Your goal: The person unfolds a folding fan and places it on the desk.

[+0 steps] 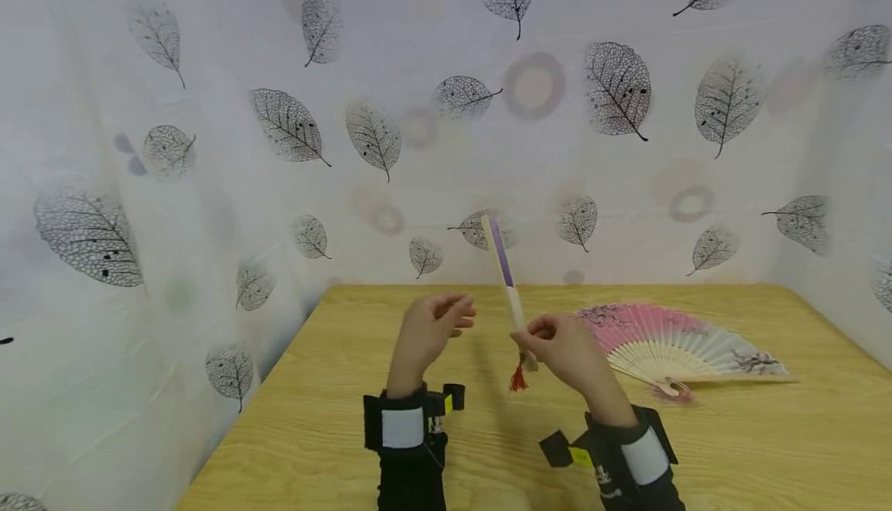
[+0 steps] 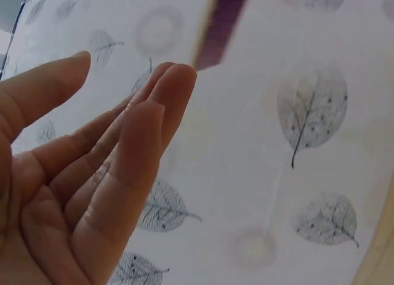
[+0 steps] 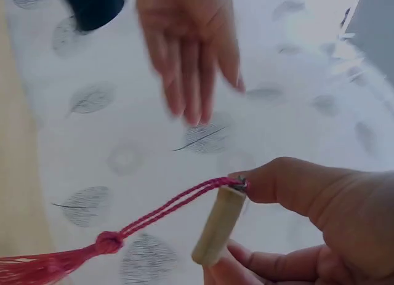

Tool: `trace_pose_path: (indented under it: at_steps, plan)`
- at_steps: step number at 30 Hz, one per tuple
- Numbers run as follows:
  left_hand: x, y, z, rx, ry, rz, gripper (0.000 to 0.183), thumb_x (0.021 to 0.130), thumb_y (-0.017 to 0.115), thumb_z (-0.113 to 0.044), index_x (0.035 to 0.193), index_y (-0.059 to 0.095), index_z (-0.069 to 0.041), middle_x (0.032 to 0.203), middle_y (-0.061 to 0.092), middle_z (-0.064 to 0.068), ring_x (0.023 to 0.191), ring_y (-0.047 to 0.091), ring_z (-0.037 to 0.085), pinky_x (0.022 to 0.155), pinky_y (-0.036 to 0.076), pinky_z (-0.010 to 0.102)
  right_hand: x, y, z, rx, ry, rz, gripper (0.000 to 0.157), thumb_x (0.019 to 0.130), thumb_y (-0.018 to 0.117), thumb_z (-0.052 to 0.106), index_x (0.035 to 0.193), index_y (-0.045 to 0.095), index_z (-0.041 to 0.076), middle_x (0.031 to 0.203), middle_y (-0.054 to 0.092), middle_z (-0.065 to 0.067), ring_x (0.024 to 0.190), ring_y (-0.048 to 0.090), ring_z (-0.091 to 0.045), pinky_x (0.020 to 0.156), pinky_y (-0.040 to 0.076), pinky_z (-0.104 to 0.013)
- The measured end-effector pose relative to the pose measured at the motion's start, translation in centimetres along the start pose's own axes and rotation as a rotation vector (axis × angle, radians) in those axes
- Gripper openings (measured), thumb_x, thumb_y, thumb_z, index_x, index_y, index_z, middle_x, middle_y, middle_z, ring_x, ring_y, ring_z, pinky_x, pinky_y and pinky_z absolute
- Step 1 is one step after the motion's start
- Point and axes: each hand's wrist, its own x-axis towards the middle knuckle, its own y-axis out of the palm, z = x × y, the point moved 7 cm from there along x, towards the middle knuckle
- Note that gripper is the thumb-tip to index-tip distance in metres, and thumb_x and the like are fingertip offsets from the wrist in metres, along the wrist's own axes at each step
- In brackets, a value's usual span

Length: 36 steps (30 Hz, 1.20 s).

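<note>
1. Nearest to the head camera are two black sleeves (image 1: 411,480), each with a wrist strap (image 1: 402,428) that carries a small camera; I watch through these from far away.
2. On the right side, I see the right hand (image 1: 567,350) pinch a folded fan (image 1: 514,303) by its lower end, between the thumb and the fingers.
3. This folded fan stands above the table (image 1: 279,449), almost upright, its top leaning a little to the left; the upper part shows a purple strip.
4. From its lower end hangs a red tassel (image 1: 518,379) on a twisted cord.
5. Beside it, the left hand (image 1: 427,341) has loose, extended fingers and grips nothing. In the left wrist view the fingertips overlap the purple strip, but from the head I think they are apart.
6. Behind the right hand, a spread fan (image 1: 669,344), pink and white, lies on the table.
7. Farther back hangs a leaf-printed sheet (image 1: 432,8).
</note>
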Motion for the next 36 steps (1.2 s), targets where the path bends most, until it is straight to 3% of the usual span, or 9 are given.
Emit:
trace_pose_path:
  at_steps: [3, 6, 11, 14, 16, 19, 22, 30, 36]
  plan:
    - [0.3, 2.9, -0.9, -0.051, 0.028, 0.131, 0.044, 0.088, 0.050, -0.039, 0.112, 0.060, -0.004, 0.102, 0.065, 0.015, 0.082, 0.062, 0.014, 0.072, 0.056, 0.031, -0.9, -1.2, 1.5, -0.047, -0.049, -0.085, 0.030, 0.079, 0.063, 0.036, 0.086, 0.062, 0.007, 0.078, 0.064, -0.003, 0.068, 0.055, -0.012, 0.056, 0.048, -0.030]
    - [0.4, 4.6, -1.8, -0.100, 0.066, 0.158, 0.037, 0.088, 0.052, -0.033, 0.109, 0.062, -0.004, 0.097, 0.066, 0.017, 0.079, 0.062, 0.013, 0.070, 0.056, 0.031, -1.6, -1.7, 2.6, -0.073, -0.088, -0.148, 0.027, 0.079, 0.063, 0.031, 0.088, 0.061, 0.005, 0.078, 0.063, -0.004, 0.069, 0.054, -0.012, 0.058, 0.049, -0.032]
    - [0.5, 5.1, -2.3, -0.234, 0.082, 0.098, 0.031, 0.086, 0.056, -0.021, 0.108, 0.062, -0.001, 0.095, 0.065, 0.021, 0.075, 0.061, 0.013, 0.072, 0.056, 0.032, -1.9, -2.6, 3.0, -0.042, -0.108, -0.206, 0.035, 0.080, 0.061, 0.034, 0.098, 0.060, 0.003, 0.085, 0.063, -0.008, 0.075, 0.056, -0.016, 0.066, 0.052, -0.036]
    - [0.5, 5.2, -2.3, -0.334, 0.076, 0.116, 0.033, 0.084, 0.059, -0.019, 0.110, 0.061, 0.000, 0.104, 0.063, 0.021, 0.079, 0.062, 0.015, 0.075, 0.055, 0.031, -1.7, -3.2, 2.7, 0.057, -0.111, -0.210, 0.041, 0.081, 0.061, 0.038, 0.103, 0.062, 0.004, 0.092, 0.065, -0.012, 0.083, 0.059, -0.019, 0.073, 0.053, -0.039]
    - [0.5, 5.5, -2.2, -0.354, 0.073, 0.164, 0.033, 0.083, 0.059, -0.019, 0.111, 0.061, 0.000, 0.108, 0.062, 0.020, 0.084, 0.062, 0.017, 0.077, 0.055, 0.031, -1.6, -3.6, 2.3, 0.128, -0.106, -0.204, 0.043, 0.080, 0.061, 0.039, 0.105, 0.062, 0.004, 0.096, 0.066, -0.013, 0.086, 0.060, -0.021, 0.075, 0.054, -0.039]
    - [0.4, 6.1, -2.1, -0.328, 0.075, 0.254, 0.033, 0.085, 0.057, -0.017, 0.113, 0.060, 0.000, 0.111, 0.061, 0.021, 0.089, 0.061, 0.018, 0.080, 0.054, 0.032, -1.4, -3.9, 1.8, 0.184, -0.082, -0.195, 0.044, 0.080, 0.061, 0.038, 0.108, 0.063, 0.004, 0.099, 0.066, -0.015, 0.089, 0.061, -0.022, 0.076, 0.055, -0.040]
    - [0.2, 6.7, -2.1, -0.292, 0.067, 0.303, 0.032, 0.087, 0.054, -0.015, 0.115, 0.059, -0.001, 0.111, 0.061, 0.022, 0.091, 0.061, 0.018, 0.080, 0.054, 0.032, -1.4, -4.1, 1.7, 0.169, -0.072, -0.207, 0.043, 0.080, 0.063, 0.034, 0.109, 0.062, 0.003, 0.100, 0.066, -0.016, 0.088, 0.061, -0.022, 0.076, 0.055, -0.041]
    - [-0.1, 7.2, -2.8, -0.210, 0.041, 0.267, 0.029, 0.089, 0.048, -0.009, 0.112, 0.058, 0.004, 0.104, 0.062, 0.025, 0.085, 0.062, 0.020, 0.075, 0.055, 0.030, -1.6, -3.8, 1.9, 0.081, -0.108, -0.312, 0.032, 0.078, 0.066, 0.021, 0.102, 0.064, 0.000, 0.090, 0.067, -0.017, 0.077, 0.062, -0.020, 0.068, 0.055, -0.039]
    - [0.3, 7.5, -2.2, -0.195, 0.043, 0.216, 0.028, 0.089, 0.049, -0.012, 0.111, 0.060, 0.002, 0.102, 0.064, 0.022, 0.083, 0.062, 0.017, 0.073, 0.056, 0.029, -1.7, -3.9, 1.6, 0.113, -0.124, -0.421, 0.031, 0.075, 0.068, 0.021, 0.097, 0.066, -0.001, 0.085, 0.068, -0.017, 0.072, 0.062, -0.020, 0.063, 0.056, -0.039]
